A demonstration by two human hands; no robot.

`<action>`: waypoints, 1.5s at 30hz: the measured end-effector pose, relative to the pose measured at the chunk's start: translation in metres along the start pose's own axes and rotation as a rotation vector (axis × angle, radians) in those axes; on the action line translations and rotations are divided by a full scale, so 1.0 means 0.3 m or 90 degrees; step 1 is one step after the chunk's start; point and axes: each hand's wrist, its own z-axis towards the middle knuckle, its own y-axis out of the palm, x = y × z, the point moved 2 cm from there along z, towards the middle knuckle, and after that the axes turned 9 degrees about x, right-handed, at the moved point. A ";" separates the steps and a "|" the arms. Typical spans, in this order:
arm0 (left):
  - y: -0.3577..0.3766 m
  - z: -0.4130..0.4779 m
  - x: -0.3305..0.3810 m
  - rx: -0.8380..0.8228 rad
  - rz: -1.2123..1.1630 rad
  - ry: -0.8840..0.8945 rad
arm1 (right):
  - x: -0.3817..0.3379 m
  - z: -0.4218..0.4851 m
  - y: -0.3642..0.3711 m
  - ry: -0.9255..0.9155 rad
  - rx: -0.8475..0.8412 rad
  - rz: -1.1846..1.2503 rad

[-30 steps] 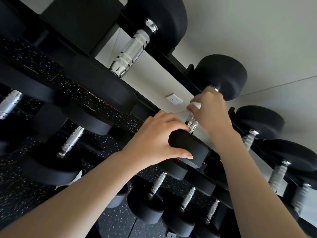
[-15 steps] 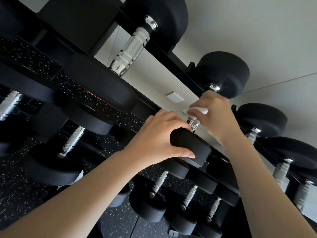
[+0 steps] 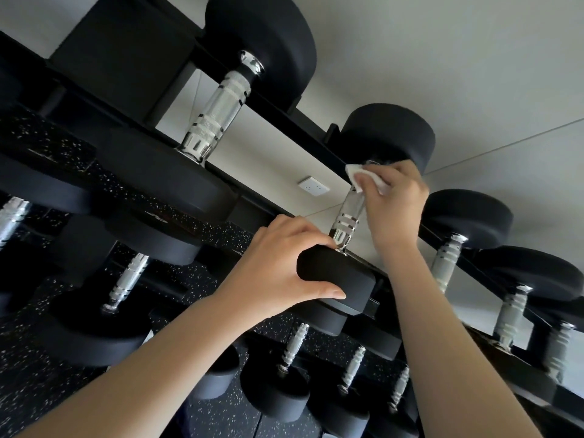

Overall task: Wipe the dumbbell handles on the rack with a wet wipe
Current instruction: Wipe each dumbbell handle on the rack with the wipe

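Two bare forearms reach up into the rack from the lower edge of the view.

Left hand point(image 3: 278, 263): fingers curled over the top of the near head point(image 3: 341, 279) of a small black dumbbell, thumb pressed along its underside. A firm grip; the head sits on the front rail.

Handle point(image 3: 347, 216): chrome, knurled and banded, running up and away from the near head. Its lower and middle parts are bare.

Right hand point(image 3: 395, 200): wrapped round the far end of the handle, fingers curled, holding a white wet wipe point(image 3: 363, 177) against the metal. The wipe sits just below the far head point(image 3: 388, 134).

Rack point(image 3: 300, 129): black, with a larger dumbbell point(image 3: 215, 112) to the left and smaller ones to the right. A lower tier point(image 3: 292, 346) holds more, above speckled rubber flooring point(image 3: 38, 390).

Behind: pale wall point(image 3: 474, 58), white socket plate point(image 3: 312, 186).
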 end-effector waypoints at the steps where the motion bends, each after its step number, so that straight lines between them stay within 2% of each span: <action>1: 0.000 0.000 0.000 -0.001 0.000 0.000 | 0.003 -0.004 0.007 0.025 0.030 0.009; 4: -0.004 0.001 0.006 -0.007 0.006 0.001 | 0.003 -0.020 0.014 0.084 0.074 0.047; 7: -0.010 0.002 0.014 -0.021 0.029 0.004 | 0.009 -0.024 -0.012 0.168 0.049 0.104; 15: -0.012 0.048 0.099 -0.041 0.124 0.029 | 0.062 -0.091 -0.248 0.302 0.069 0.196; 22: 0.164 0.079 0.263 -0.087 0.174 0.117 | 0.297 -0.178 -0.479 0.389 0.186 0.228; 25: 0.282 0.078 0.309 -0.108 0.194 0.135 | 0.440 -0.210 -0.530 0.426 0.199 0.231; 31: 0.503 0.031 0.332 -0.110 0.180 0.079 | 0.686 -0.246 -0.511 0.450 0.147 0.239; 34: 0.587 0.011 0.326 -0.113 0.189 0.048 | 0.756 -0.240 -0.466 0.416 0.105 0.248; 40: 0.653 -0.002 0.315 -0.072 0.154 -0.045 | 0.777 -0.153 -0.359 0.353 0.053 0.306; 45: 0.659 -0.021 0.307 -0.035 0.127 -0.070 | 0.749 -0.102 -0.312 0.349 0.091 0.372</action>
